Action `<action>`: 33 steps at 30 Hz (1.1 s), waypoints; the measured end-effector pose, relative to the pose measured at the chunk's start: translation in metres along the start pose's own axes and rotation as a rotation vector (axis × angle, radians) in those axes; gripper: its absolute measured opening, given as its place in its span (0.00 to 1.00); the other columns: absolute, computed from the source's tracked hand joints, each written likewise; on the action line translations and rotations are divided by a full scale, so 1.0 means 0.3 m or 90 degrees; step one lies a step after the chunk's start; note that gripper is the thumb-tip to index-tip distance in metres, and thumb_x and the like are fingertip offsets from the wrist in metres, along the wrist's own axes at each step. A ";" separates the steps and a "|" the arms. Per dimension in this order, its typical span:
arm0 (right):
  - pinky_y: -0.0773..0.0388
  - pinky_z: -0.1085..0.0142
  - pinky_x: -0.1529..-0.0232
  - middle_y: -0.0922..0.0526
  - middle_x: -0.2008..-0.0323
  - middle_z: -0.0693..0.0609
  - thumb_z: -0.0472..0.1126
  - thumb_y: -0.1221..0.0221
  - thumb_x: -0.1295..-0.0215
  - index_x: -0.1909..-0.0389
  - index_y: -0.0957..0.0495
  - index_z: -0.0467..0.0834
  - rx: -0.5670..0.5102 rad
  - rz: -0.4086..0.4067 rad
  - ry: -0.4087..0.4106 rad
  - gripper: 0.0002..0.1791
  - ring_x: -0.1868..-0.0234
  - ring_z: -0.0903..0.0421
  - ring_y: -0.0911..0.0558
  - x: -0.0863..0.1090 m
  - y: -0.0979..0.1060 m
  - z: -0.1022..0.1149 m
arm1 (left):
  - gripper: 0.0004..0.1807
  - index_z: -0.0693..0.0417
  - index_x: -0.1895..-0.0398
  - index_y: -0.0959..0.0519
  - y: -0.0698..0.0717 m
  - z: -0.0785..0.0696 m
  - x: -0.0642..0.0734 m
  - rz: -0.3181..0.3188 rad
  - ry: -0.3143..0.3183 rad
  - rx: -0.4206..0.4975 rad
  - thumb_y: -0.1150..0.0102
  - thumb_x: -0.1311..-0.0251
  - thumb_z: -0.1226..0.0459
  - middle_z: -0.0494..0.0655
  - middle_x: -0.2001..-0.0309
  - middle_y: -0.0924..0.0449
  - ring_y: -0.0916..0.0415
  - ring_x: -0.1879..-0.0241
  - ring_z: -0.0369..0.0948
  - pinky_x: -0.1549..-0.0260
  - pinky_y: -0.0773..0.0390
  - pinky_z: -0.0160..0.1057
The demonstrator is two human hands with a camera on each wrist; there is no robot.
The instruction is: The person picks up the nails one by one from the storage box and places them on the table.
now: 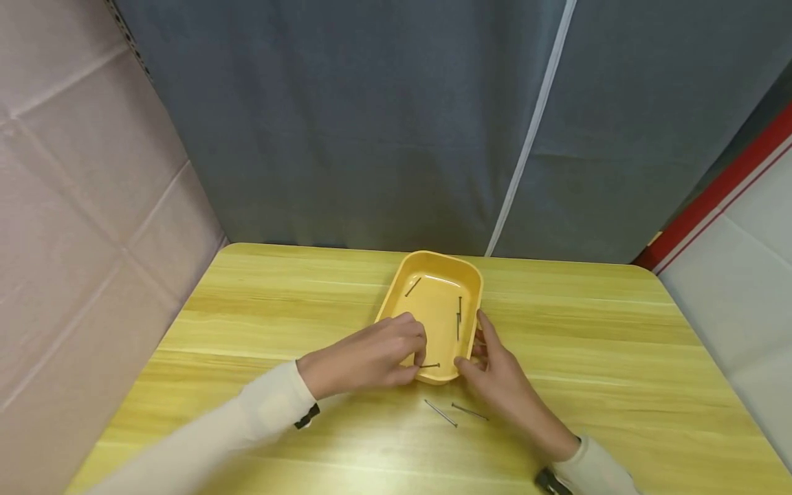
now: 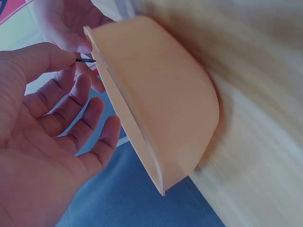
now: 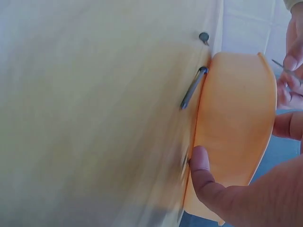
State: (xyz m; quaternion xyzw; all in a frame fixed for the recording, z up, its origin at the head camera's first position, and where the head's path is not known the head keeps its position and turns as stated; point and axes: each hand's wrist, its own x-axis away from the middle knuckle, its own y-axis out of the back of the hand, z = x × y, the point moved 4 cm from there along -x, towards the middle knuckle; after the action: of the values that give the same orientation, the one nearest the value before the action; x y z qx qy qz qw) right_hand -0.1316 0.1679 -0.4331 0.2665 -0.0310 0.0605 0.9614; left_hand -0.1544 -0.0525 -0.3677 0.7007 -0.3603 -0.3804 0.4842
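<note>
A yellow rectangular tray stands on the wooden table, with several nails lying inside it. My left hand pinches a nail between thumb and forefinger over the tray's near end; its other fingers are loosely bent in the left wrist view. My right hand grips the tray's right side near the front corner. In the right wrist view its fingers touch the outer wall. Inside, one nail lies at the far left and another nail along the right side.
Two loose nails, one nail and a second nail, lie on the table in front of the tray. A grey curtain hangs behind the table. Pale panels stand on the left, with a red-edged white panel on the right.
</note>
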 end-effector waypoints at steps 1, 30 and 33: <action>0.17 0.61 0.40 0.28 0.23 0.37 0.39 0.35 0.23 0.09 0.60 0.42 -0.009 0.003 0.000 0.53 0.31 0.43 0.19 0.003 -0.003 0.000 | 0.04 0.51 0.63 0.14 -0.003 -0.008 0.009 -0.005 -0.003 0.002 0.28 0.34 0.68 0.40 0.60 0.17 0.27 0.58 0.39 0.58 0.24 0.32; 0.20 0.53 0.34 0.32 0.20 0.36 0.37 0.37 0.22 0.09 0.61 0.43 -0.028 0.008 0.013 0.52 0.28 0.41 0.21 0.020 -0.007 0.000 | 0.05 0.41 0.67 0.15 -0.168 -0.175 0.128 0.043 -0.069 -0.191 0.28 0.33 0.59 0.32 0.64 0.23 0.31 0.62 0.33 0.64 0.35 0.28; 0.19 0.55 0.35 0.32 0.20 0.36 0.38 0.37 0.22 0.09 0.61 0.43 -0.028 0.009 0.013 0.53 0.28 0.41 0.21 0.020 -0.008 0.000 | 0.06 0.41 0.68 0.16 -0.183 -0.184 0.131 0.038 -0.084 -0.216 0.28 0.34 0.59 0.32 0.65 0.23 0.32 0.63 0.33 0.65 0.37 0.28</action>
State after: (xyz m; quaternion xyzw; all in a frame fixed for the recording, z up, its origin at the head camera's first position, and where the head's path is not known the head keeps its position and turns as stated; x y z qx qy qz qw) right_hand -0.1255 0.1664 -0.4336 0.2442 -0.0242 0.0695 0.9669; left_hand -0.0806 -0.0495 -0.4139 0.5716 -0.3426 -0.4660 0.5820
